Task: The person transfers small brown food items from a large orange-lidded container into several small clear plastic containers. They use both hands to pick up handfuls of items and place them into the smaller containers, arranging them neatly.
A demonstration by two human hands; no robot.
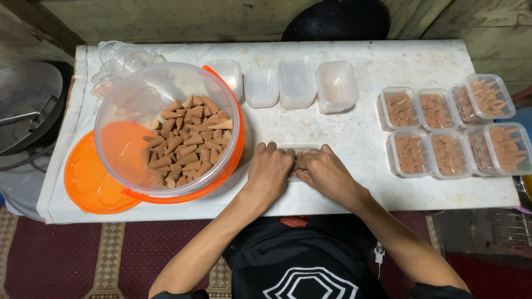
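- Head view: both hands rest on a small clear box (298, 150) at the near edge of the white bench (360, 138).
- Left hand (270, 168) lies curled over the box's left end, fingers bent onto it.
- Right hand (327, 173) covers its right end likewise; whether either truly grips it is hidden.
- Just left of the left hand, a tilted clear tub (166, 130) holds brown cones (185, 147).
- Beyond both hands stand empty boxes (296, 83); filled boxes (449, 124) sit well right of the right hand.

A white table (388, 61) against a rough wooden wall (166, 16) — patterned maroon carpet (55, 260) below.
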